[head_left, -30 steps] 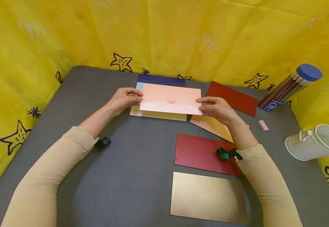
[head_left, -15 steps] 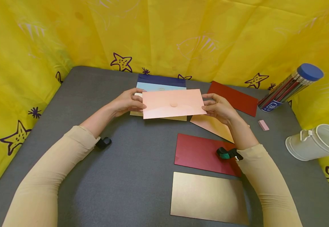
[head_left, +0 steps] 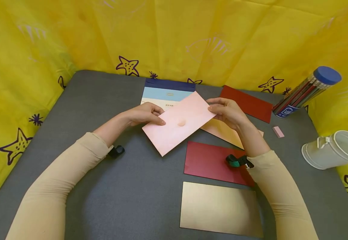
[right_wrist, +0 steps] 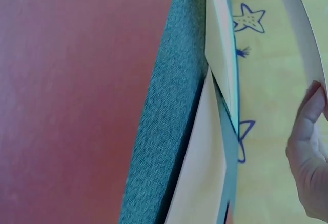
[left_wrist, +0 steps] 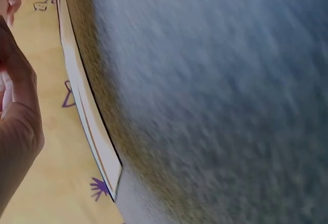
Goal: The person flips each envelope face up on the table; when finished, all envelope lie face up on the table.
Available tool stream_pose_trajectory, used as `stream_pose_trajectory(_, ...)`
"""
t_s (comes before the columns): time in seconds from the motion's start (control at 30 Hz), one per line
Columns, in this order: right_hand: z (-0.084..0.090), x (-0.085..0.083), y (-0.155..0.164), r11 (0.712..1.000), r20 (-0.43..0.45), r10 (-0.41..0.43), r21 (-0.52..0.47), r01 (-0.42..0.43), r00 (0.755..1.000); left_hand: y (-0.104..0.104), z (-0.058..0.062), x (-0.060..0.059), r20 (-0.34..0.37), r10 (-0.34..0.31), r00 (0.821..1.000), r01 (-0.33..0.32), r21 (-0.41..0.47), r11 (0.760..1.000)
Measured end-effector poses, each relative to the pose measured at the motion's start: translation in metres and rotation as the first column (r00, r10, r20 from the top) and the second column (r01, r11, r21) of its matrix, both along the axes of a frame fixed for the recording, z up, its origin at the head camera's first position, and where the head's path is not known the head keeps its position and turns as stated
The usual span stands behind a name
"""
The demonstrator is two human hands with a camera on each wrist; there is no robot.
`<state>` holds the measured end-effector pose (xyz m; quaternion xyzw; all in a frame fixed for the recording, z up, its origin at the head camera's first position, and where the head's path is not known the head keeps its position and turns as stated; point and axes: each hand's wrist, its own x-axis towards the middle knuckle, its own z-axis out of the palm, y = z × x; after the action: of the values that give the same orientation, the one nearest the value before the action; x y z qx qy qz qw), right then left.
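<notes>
A grey tabletop (head_left: 131, 186) sits inside yellow star-printed cloth walls (head_left: 192, 36), strewn with red, gold and blue envelopes. The pink envelope (head_left: 178, 123) hangs tilted above it, between both hands. The left hand (head_left: 145, 114) pinches its upper left edge and the right hand (head_left: 226, 111) its far right corner.

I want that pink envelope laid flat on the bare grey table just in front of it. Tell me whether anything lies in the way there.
Nothing visible does. The pink envelope, held by the left hand and right hand, hangs over bare grey table. The dark red envelope and gold envelope lie off to the right.
</notes>
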<state>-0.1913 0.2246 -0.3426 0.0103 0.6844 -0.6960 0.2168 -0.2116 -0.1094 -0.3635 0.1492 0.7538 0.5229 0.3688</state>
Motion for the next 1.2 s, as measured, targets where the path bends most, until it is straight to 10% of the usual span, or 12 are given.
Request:
stream_pose_trajectory(0.13,0.002,0.000,-0.007,0.995,0.051,-0.080,-0.062,0.083,0.995,0.005,0.005,0.002,0.026,0.047,0.999,-0.048,0.049,0.998)
stream_pose_trajectory(0.3,0.000,0.007,-0.023,0.996,0.087,0.017,-0.093,-0.009,0.996,0.009,0.009,0.002,0.082,0.113,0.990,-0.123,0.121,0.985)
stream_pose_trajectory(0.7,-0.002,0.020,-0.047,0.974,-0.021,0.166,0.160,-0.160,0.986,0.007,0.010,0.004,0.109,0.039,0.993,-0.056,0.165,0.985)
stream_pose_trajectory(1.03,-0.002,0.027,-0.050,0.918,-0.037,0.302,0.281,-0.280,0.953,-0.007,0.020,-0.005,0.140,0.168,0.976,-0.201,0.262,0.944)
stream_pose_trajectory(1.2,-0.001,0.030,-0.054,0.882,-0.051,0.372,0.329,-0.336,0.927,-0.011,0.018,-0.008,0.080,0.202,0.976,-0.213,0.172,0.962)
